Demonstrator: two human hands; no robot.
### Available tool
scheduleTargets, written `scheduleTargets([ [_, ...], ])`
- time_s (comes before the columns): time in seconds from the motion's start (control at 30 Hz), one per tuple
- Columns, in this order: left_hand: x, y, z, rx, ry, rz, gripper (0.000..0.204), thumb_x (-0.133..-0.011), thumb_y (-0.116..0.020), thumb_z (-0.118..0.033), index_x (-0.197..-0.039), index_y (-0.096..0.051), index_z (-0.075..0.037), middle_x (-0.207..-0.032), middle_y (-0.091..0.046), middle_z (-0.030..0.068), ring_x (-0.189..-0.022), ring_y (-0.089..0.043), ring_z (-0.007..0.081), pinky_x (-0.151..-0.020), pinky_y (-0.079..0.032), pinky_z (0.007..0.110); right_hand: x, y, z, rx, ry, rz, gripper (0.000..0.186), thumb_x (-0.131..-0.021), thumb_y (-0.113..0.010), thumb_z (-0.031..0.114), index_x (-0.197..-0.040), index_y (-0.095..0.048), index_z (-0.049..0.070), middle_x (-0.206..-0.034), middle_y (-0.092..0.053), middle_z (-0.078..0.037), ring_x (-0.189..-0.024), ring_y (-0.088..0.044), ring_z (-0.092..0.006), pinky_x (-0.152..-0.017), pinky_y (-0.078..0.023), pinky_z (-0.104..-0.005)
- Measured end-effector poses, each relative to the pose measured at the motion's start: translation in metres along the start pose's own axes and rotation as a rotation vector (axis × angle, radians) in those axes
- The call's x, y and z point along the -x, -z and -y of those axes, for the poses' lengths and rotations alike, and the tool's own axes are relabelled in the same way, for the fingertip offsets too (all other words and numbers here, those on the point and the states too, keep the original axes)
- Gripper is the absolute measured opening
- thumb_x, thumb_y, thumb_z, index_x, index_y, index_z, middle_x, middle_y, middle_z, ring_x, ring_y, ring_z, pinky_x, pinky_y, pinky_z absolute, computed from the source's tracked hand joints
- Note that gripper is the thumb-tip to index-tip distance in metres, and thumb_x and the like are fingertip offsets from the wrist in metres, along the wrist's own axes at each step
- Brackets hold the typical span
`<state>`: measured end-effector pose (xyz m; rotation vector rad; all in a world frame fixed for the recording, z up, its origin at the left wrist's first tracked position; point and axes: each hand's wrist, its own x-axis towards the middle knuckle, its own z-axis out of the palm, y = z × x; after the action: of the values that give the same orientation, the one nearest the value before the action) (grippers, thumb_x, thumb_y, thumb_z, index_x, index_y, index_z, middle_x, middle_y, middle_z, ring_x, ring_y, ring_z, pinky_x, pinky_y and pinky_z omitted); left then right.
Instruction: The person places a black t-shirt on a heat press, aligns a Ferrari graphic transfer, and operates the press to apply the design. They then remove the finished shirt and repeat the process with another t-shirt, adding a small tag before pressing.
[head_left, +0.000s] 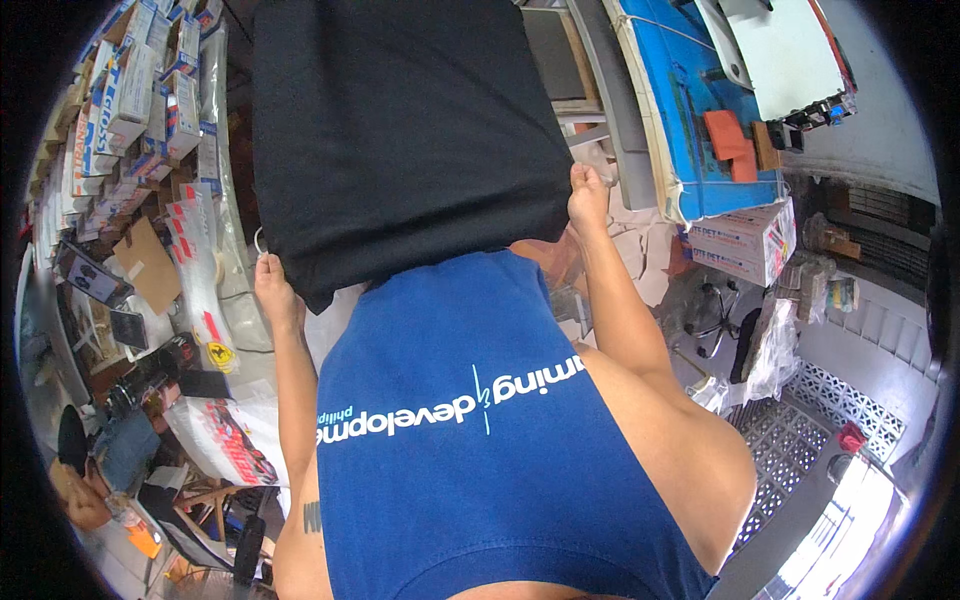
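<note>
A black cloth [400, 130] was held stretched out ahead of the chest — its lower corners were pinched, one by the left hand [272, 285], one by the right hand [588, 200] — apparently so that it hung flat, above cluttered stacks of boxes [130, 100].

Sleeveless blue top [480, 450], loose fit, covers the torso from the lower edge up to mid-frame. White lettering runs in a band across the chest, with a thin light-blue vertical mark between the words. Both arms bare from shoulder to hand, no sleeves, no gloves, no watch or bands seen. Left forearm [296, 400] has a small dark tattoo [313, 517] of short upright bars near the elbow. Right forearm [625, 310] unmarked.
</note>
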<state>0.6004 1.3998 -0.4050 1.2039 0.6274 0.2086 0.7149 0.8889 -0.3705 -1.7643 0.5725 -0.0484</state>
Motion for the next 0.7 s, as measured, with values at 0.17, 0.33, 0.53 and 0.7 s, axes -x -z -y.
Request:
scheduleTargets([
  [0.17,-0.004,-0.002,0.028,-0.124,0.128,0.077,0.031,-0.109,-0.052,-0.025,-0.126,-0.06,0.0,-0.115,-0.069,0.0098,-0.1,-0.069,0.0208,-0.086,-0.057,0.034,-0.005,-0.012,-0.025,0.054,0.015,0.048,0.032,-0.11,-0.051,0.028,-0.116,-0.067,0.001,-0.105,-0.07,-0.01,-0.092,-0.062,-0.017,-0.087,-0.05,-0.034],
  [0.33,-0.024,-0.017,0.028,-0.016,0.611,0.087,0.057,-0.106,-0.054,-0.038,-0.148,-0.049,0.0,-0.138,-0.062,0.0165,-0.121,-0.065,0.0288,-0.095,-0.058,0.04,-0.028,-0.016,-0.032,-0.496,-0.54,0.493,0.047,-0.105,-0.056,0.04,-0.125,-0.067,-0.001,-0.126,-0.071,-0.015,-0.114,-0.068,-0.0265,-0.097,-0.056,-0.0416],
  [0.53,-0.136,-0.057,-0.048,0.319,0.405,0.453,0.071,-0.108,-0.038,-0.058,-0.141,-0.054,0.002,-0.142,-0.06,0.0169,-0.132,-0.056,0.0309,-0.114,-0.044,0.046,-0.13,-0.056,0.049,-0.496,-0.514,0.575,0.079,-0.103,-0.043,0.064,-0.143,-0.053,-0.004,-0.141,-0.061,-0.02,-0.132,-0.057,-0.0325,-0.113,-0.045,-0.0467],
  [0.7,-0.201,-0.111,-0.085,0.15,0.408,0.349,0.077,-0.106,-0.038,-0.062,-0.147,-0.049,0.003,-0.146,-0.057,0.0193,-0.134,-0.055,0.0335,-0.112,-0.044,0.048,-0.173,-0.122,0.122,-0.298,-0.341,0.482,0.08,-0.103,-0.042,0.066,-0.148,-0.048,-0.001,-0.15,-0.054,-0.02,-0.136,-0.053,-0.034,-0.116,-0.04,-0.0489],
])
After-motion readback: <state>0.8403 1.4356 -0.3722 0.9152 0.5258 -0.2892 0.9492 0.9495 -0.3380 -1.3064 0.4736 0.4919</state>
